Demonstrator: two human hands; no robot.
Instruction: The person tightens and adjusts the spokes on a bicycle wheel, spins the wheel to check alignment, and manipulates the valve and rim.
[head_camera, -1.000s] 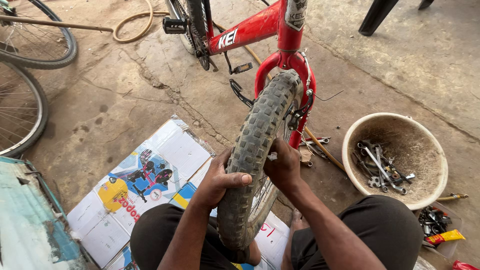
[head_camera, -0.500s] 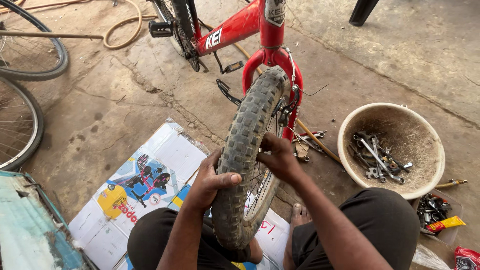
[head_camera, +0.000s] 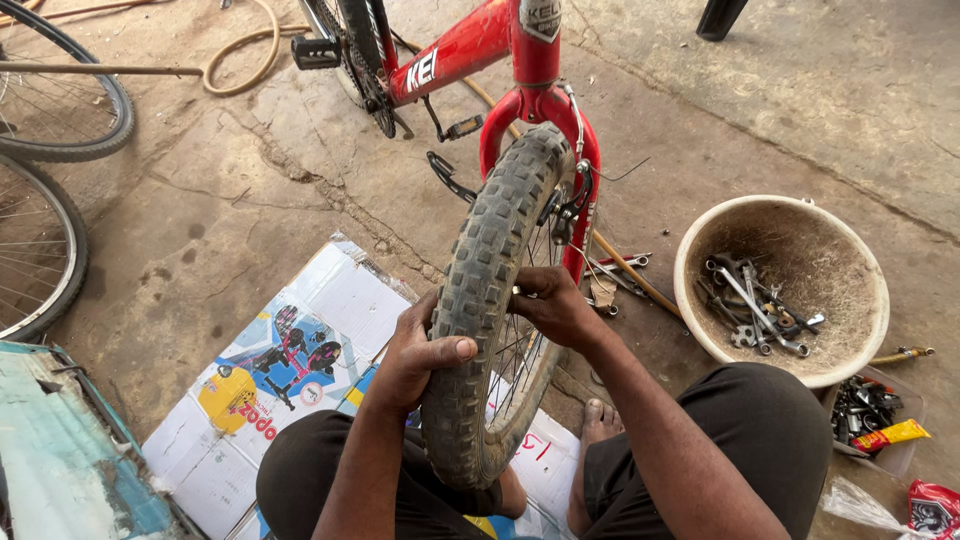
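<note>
The left hand (head_camera: 420, 355) wraps the knobby front tyre (head_camera: 490, 290), thumb across its tread. The right hand (head_camera: 553, 305) grips its rim. Right, a round basin (head_camera: 700, 300) holds spanners (head_camera: 755, 305)

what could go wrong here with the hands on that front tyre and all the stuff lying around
The right hand sits at the rim beside the spokes; if the knobby tyre turns, fingers could get pinched. A loose brake cable end sticks out by the red fork and might scratch the forearm. The left hand only grips the tread, so it may slip. Bare feet rest near the tools on the ground.
</note>
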